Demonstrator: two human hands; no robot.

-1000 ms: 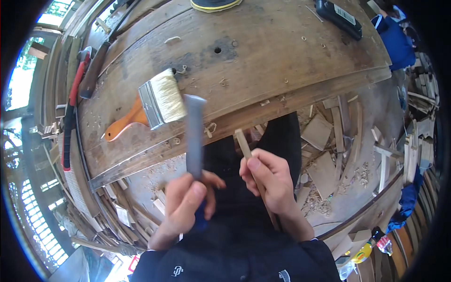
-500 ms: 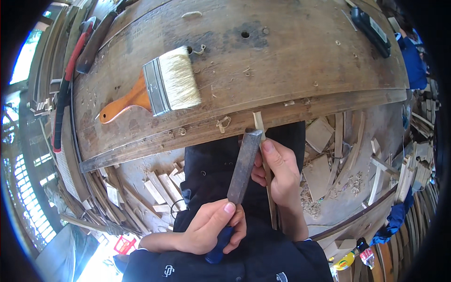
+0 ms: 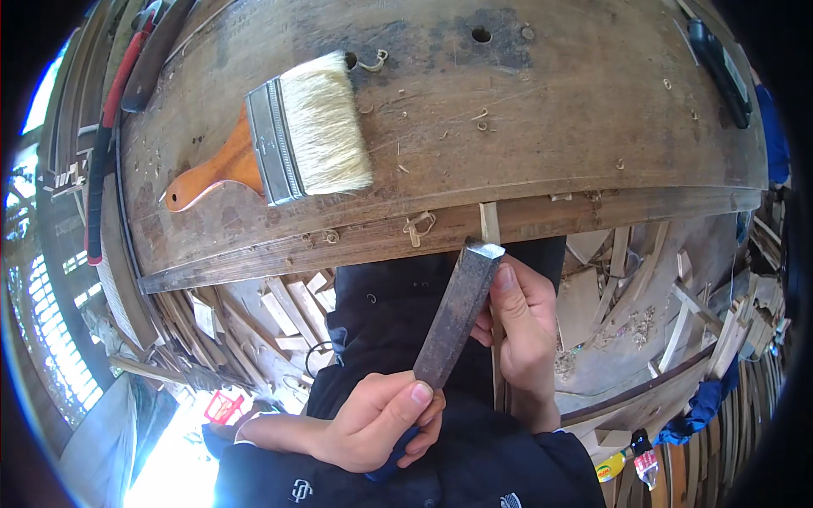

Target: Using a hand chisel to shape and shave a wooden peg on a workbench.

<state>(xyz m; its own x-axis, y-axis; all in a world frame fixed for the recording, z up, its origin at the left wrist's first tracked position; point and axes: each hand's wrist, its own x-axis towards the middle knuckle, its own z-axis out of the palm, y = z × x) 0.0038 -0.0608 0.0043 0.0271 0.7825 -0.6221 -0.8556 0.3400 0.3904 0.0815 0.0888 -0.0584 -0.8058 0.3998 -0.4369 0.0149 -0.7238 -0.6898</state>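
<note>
My left hand [image 3: 385,421] is closed around the lower end of a chisel [image 3: 458,315], whose dark, worn metal blade slants up to the right. Its bevelled tip shines bright, and a bit of blue handle shows below my fingers. My right hand [image 3: 527,326] pinches a thin wooden strip [image 3: 489,222] held upright between thumb and fingers. The strip's upper end stands in front of the bench edge. The chisel's tip is close beside my right thumb and overlaps the strip in the view; whether they touch, I cannot tell.
On the wooden workbench [image 3: 542,127] lie a wide paintbrush [image 3: 326,127], curled shavings [image 3: 419,227], a red-and-black handled tool [image 3: 108,127] and a dark tool [image 3: 720,72]. Wood offcuts [image 3: 296,317] litter the floor. Bottles [image 3: 645,467] stand at lower right.
The chisel's tip has tilted so its bevel catches the light. Both hands, chisel and strip sit slightly farther right in view; the bench scene has shifted and turned a little.
</note>
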